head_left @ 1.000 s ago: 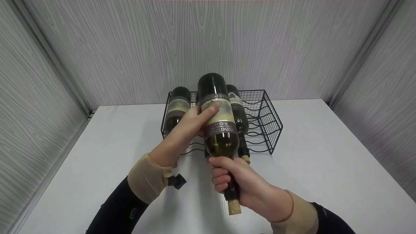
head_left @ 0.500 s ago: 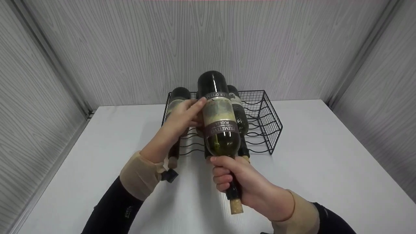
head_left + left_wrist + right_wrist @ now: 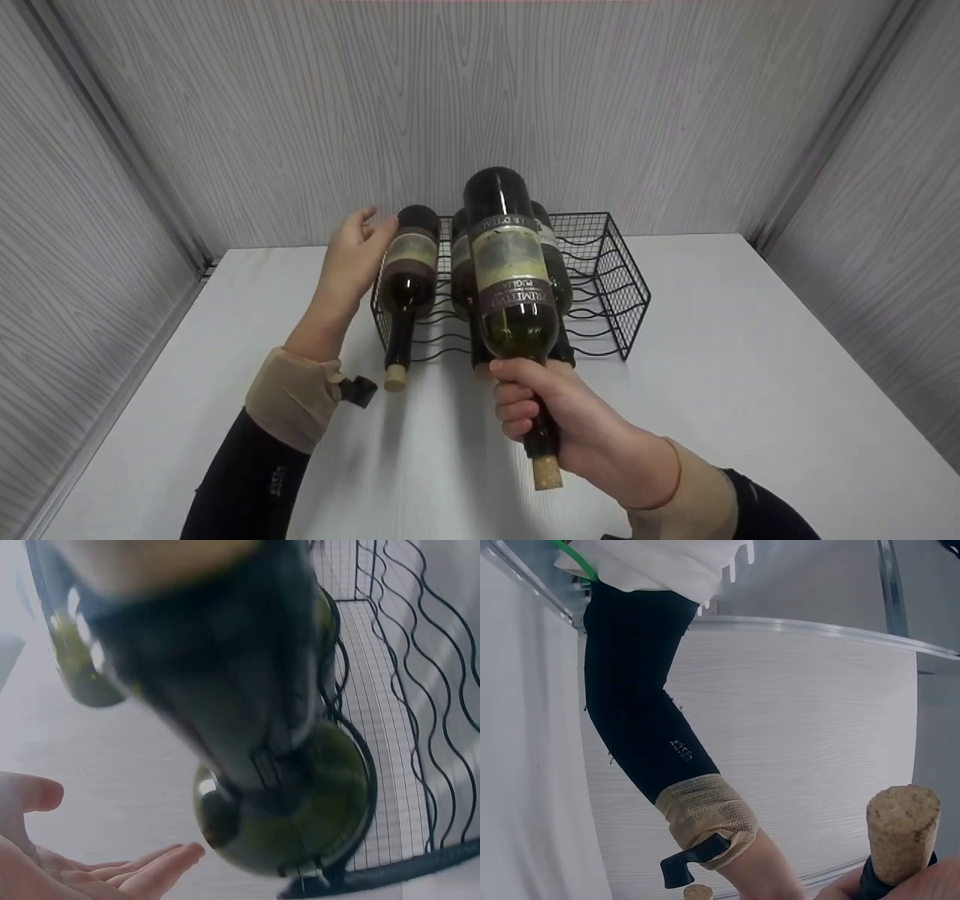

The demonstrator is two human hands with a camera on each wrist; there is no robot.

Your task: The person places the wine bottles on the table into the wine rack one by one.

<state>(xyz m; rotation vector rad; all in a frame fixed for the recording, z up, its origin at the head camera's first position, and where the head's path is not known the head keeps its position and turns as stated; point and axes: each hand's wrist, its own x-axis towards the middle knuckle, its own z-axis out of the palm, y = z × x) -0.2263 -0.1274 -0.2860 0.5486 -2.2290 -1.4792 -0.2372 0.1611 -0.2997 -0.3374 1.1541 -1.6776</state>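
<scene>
My right hand (image 3: 559,409) grips the neck of a dark green wine bottle (image 3: 514,262), held tilted with its base up and away and its cork toward me. In the right wrist view that cork (image 3: 904,836) stands above the fingers. My left hand (image 3: 352,255) is beside the leftmost wine bottle (image 3: 409,262) in the black wire rack (image 3: 622,292), thumb near its base end. The left wrist view shows the left hand (image 3: 97,870) with extended fingers, apart from that bottle's shoulder. Two more bottles, including a middle one (image 3: 461,262), lie partly hidden behind the held bottle.
The rack stands on a white table (image 3: 720,390) against a grey wood-grain back panel (image 3: 480,97), with side panels left and right. Wavy wires form the rack's rows, and its right part holds no bottle. A dark clip (image 3: 358,390) sticks out from the left wrist wrap.
My left hand has let go of the held bottle's body and moved left, past the leftmost bottle to its outer side. The right hand keeps its grip, and the bottle has shifted slightly right.
</scene>
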